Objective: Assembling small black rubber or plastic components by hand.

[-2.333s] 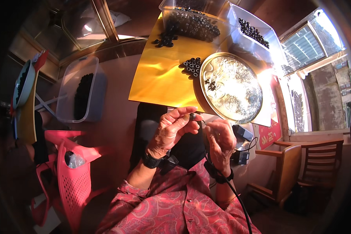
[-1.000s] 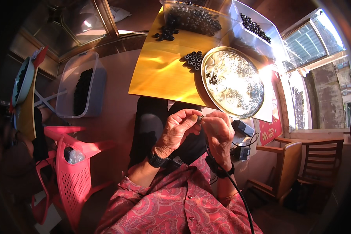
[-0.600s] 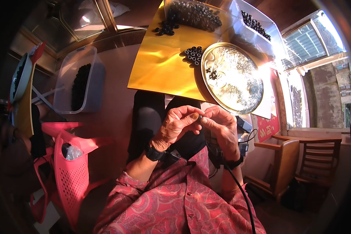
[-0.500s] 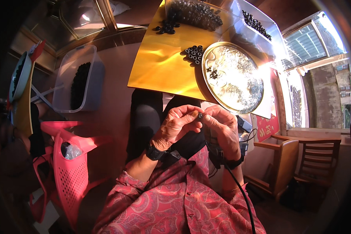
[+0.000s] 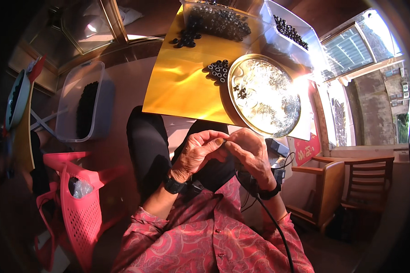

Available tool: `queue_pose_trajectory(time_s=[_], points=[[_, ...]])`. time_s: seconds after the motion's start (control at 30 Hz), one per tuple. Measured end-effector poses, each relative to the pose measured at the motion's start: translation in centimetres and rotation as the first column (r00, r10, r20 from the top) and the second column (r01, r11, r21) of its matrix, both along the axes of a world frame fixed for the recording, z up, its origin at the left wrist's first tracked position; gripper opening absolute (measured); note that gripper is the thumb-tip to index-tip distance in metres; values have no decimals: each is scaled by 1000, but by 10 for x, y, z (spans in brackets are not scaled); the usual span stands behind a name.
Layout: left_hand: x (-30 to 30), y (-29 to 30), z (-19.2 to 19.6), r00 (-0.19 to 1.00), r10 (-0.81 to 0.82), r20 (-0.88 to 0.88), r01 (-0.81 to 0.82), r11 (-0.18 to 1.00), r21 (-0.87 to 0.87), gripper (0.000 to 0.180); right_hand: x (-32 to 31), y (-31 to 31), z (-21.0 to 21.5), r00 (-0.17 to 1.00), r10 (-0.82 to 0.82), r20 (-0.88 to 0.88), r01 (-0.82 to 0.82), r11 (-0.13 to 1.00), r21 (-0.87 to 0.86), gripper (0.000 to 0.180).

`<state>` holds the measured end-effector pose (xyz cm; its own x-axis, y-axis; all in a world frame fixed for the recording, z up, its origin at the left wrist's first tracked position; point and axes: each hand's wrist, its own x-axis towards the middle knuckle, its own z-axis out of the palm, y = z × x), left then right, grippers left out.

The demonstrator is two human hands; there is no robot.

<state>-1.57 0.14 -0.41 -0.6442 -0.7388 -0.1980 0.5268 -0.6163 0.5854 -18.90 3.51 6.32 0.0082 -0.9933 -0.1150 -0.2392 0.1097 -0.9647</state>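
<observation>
Gold tabletop (image 5: 187, 86); left hand (image 5: 199, 153), right hand (image 5: 250, 154) hide something tiny.

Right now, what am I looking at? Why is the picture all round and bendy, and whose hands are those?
The picture comes from a camera worn on a person's head, looking down. Its wide lens bends straight edges. The two hands are that person's own: the left hand and the right hand meet fingertip to fingertip, pinching something too small to make out. Above them lies a shiny yellow sheet with a round metal tray and a cluster of small black rings. Clear tubs hold more dark pieces. At the left stands a pink basket.
</observation>
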Motion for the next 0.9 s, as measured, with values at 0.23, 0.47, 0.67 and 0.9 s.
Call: queue_pose_trajectory(time_s=[0.23, 0.47, 0.67, 0.9], points=[[4, -27, 2, 1000, -23, -14, 23, 1000, -10, 27, -24, -40, 3, 893, -234, -385, 129, 951, -279, 13], [6, -20, -13, 1000, -4, -11, 5, 1000, 30, 27, -41, -92, -28, 616, -253, -746, -133, 900, -414, 36], [6, -16, -9, 1000, -25, -2, 25, 999, 39, 26, -35, -105, -20, 598, -122, -792, -256, 907, -333, 34], [8, -11, -13, 1000, -25, -14, 26, 999, 48, 26, -43, -83, -13, 786, -90, -612, -92, 961, -260, 20]])
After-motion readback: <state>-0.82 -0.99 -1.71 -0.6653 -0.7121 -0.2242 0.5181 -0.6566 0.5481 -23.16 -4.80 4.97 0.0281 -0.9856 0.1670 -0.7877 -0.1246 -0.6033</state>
